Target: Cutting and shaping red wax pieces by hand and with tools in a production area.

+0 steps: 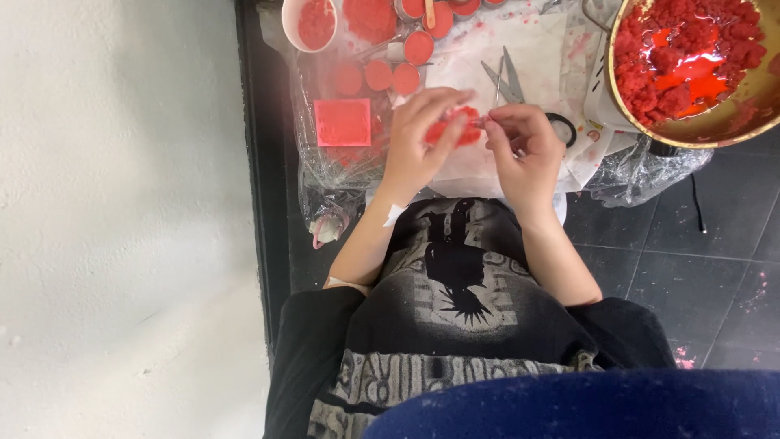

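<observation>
Item, nearest: my left hand is cradling a small red wax piece over the white paper; my right hand is pinching its right end, possibly a wick. Steady, light pinching seems best. Its long axis is running left-right. Beyond: scissors, red-filled tins, brass pot.

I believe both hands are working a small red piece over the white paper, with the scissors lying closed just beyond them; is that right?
Not quite: the head view shows the scissors lying open, blades spread. The rest holds: the left hand and right hand hold the small red piece over the white paper.
</observation>
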